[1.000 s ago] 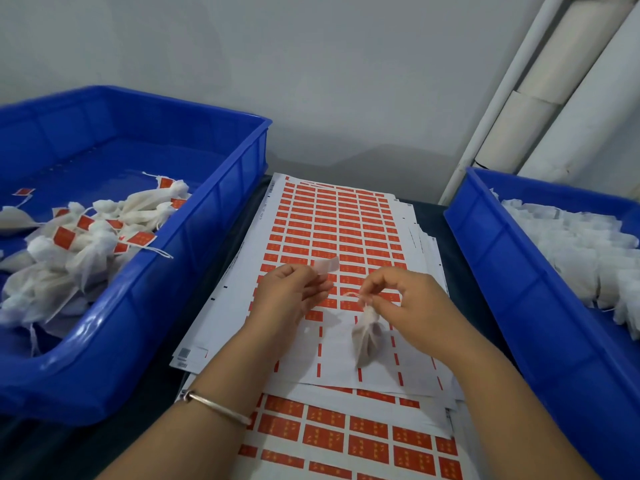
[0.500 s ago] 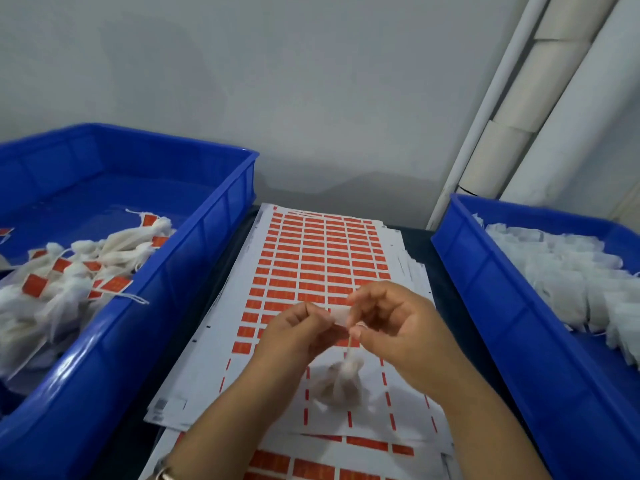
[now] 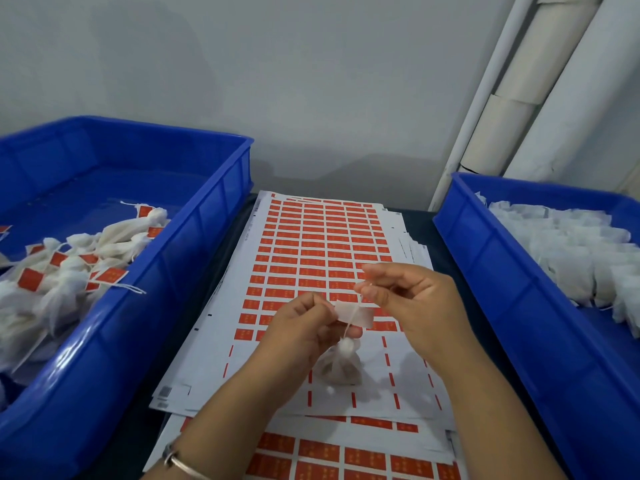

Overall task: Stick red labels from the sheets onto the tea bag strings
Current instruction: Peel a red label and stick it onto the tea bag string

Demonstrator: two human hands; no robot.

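Now the string (image 3: pixel 358 308) runs taut across the label's (image 3: pixel 354 314) pale back, where half a second ago my two hands were bunched together with the label hidden between them. Label sits above the middle of the top label sheet (image 3: pixel 311 258), pale side towards me, and the tea bag (image 3: pixel 341 367) dangles just below it, over the bare peeled rows.

My left hand (image 3: pixel 304 334) pinches the label's left end, fingers curled round it. My right hand (image 3: pixel 412 296) pinches the string's upper end between thumb and forefinger, holding it up and tight.

To do this well, I reckon I want the string kept straight across the label's middle, then the free half folded over squarely so the edges meet and the glue traps the string. A slack string could slip sideways, I judge, and leave a crooked tag.

Left of the sheets, the blue bin (image 3: pixel 194 258) holds labelled bags (image 3: pixel 79 265); the right blue bin (image 3: pixel 519 271) holds unlabelled bags (image 3: pixel 568 251).
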